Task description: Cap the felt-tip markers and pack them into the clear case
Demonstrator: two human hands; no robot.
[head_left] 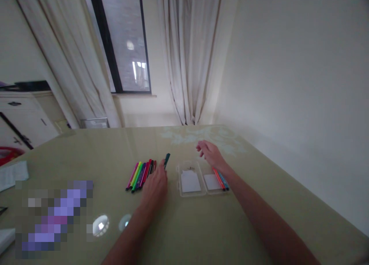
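My left hand (155, 181) is closed on a dark green marker pen (167, 161), whose upper end sticks out past the fingers. Just left of that hand lies a row of several colored marker pens (138, 176), pink, yellow, green, purple, red and brown among them. A clear plastic case (192, 194) lies spread flat on the table, with white cards (190, 181) in its left half. Over its right half rest an orange-red marker pen (219, 179) and a blue marker pen (224, 181). Loosely bent above the case, my right hand (210, 153) holds nothing visible.
The pale green table (184, 226) has a glossy top that reflects lights. A blurred-out purple item (60, 215) lies at left, near a folded white paper or cloth (14, 174). A wall (302, 84) borders the right side; curtains (190, 57) hang behind.
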